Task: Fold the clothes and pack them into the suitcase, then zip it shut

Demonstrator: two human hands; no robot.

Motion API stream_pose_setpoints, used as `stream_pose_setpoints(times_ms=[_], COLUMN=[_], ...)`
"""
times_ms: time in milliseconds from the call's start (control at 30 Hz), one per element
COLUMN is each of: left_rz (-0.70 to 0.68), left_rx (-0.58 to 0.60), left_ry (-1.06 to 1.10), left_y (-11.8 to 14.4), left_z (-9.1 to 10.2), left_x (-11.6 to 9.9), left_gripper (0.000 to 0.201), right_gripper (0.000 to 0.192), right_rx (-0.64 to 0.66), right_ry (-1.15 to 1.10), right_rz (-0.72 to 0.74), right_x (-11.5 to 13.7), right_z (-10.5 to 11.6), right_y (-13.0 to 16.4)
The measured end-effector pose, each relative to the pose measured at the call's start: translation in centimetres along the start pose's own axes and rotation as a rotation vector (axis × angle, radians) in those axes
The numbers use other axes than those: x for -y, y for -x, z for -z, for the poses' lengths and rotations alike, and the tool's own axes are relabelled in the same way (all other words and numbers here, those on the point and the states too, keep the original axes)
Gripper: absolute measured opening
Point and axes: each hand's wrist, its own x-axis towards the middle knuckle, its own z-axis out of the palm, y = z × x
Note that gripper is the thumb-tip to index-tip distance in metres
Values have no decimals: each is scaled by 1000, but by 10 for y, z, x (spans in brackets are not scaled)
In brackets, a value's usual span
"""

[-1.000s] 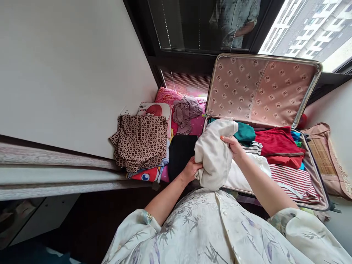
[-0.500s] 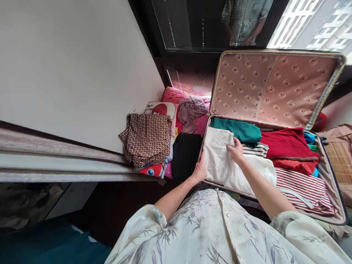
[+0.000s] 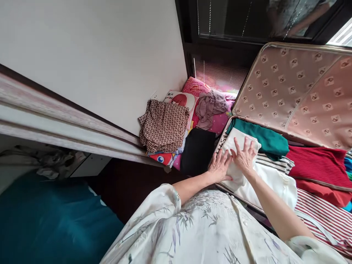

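Both palms lie flat on a folded white garment [image 3: 233,141] at the left end of an open suitcase [image 3: 271,126]. My left hand [image 3: 220,165] presses its near left side with fingers spread. Close beside it, my right hand [image 3: 244,156] rests on the upper part, fingers apart. Behind the white cloth is a folded green garment [image 3: 264,135]. To its right a black-and-white striped cloth [image 3: 275,164] shows above another white garment [image 3: 280,185]. Farther right are a dark red ribbed garment [image 3: 319,161] and a red-and-white striped one [image 3: 327,211].
Left of the suitcase lie a folded black cloth [image 3: 198,150], a brown patterned garment [image 3: 166,126] and a crumpled mauve cloth [image 3: 211,106]. The patterned suitcase lid [image 3: 299,91] stands raised by the window. A white wall panel [image 3: 96,55] fills the left; teal fabric [image 3: 55,220] is lower left.
My right hand has let go of the white garment's edge and now lies spread on it. My left hand has moved from its side onto its top. The view has swung left.
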Motion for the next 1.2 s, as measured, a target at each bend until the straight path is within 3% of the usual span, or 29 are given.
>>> stream_pose_setpoints(times_ms=[133,200,367,633,767,867,933,1000,1100,1200], left_rz=[60,95,108,78,29,-42,-113,-96,281,593], left_rx=[130,150,168,66,-4,41,13,-104,-300,-237], left_ry=[0,0,119,327,371,376,472,633,718,626], left_y=[-11,-14,-20,-29,-21,-7,3,9,4,-20], left_z=[-29,-40,-56,-78,-70,-41,-14,13,37,33], left_x=[13,15,20,25,19,25,42,73,136,201], left_gripper=[127,132,138,135,126,102,64,30,26,29], right_gripper=[63,65,65,63,62,61,60,59,61,65], right_rx=[233,289,312,324,301,266,250,265,319,361], right_ry=[53,78,112,152,172,164,159,152,119,70], right_rz=[1,0,-18,-12,-8,4,-7,-25,-56,-74], right_x=[13,12,9,5,1,1,5,11,22,26], right_z=[-25,-33,-39,-43,-48,-52,-52,-48,-38,-34], right_y=[-9,-14,-24,-29,-27,-26,-26,-25,-25,-29])
